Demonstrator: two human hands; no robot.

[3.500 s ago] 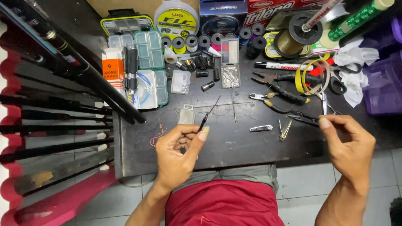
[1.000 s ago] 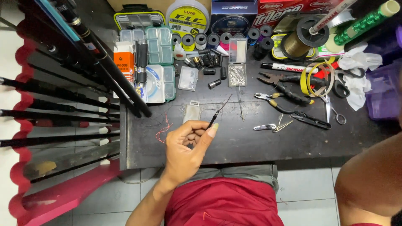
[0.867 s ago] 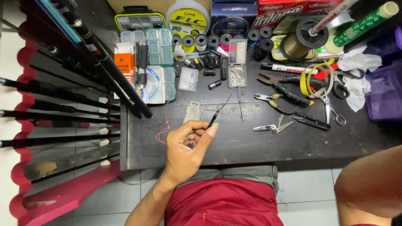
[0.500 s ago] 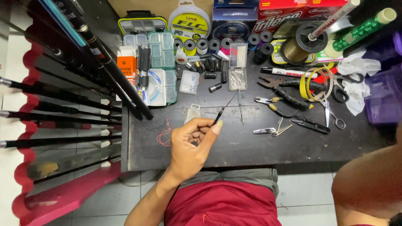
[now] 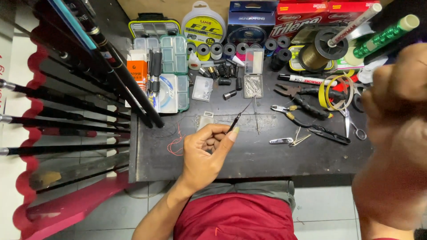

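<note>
Right hand [image 5: 393, 133] raised close to the camera, blurred, cut off by the right edge; fingers curled, but whether anything is pinched cannot be told. Hides the table's right end and part of the scissors [image 5: 351, 120].

Left hand [image 5: 207, 151] over the dark table [image 5: 249, 155], thumb and forefinger pinched narrow on a thin black rod tip [image 5: 238, 118] slanting up and away from the fingertips. Other fingers curled; anything inside the palm hidden.

Just left of the fingers, red thread [image 5: 177, 143] loose on the table. Beyond the rod tip, a small clear box of pins [image 5: 253, 86] and black ferrules [image 5: 230, 94]. Right of the fingertips, bare table, then a nail clipper [image 5: 281, 141] and pliers [image 5: 296, 116]. Further left, tackle box [image 5: 174, 73] and fishing rods [image 5: 75, 106] slanting past the table's left edge. Near edge just under the wrist.
</note>
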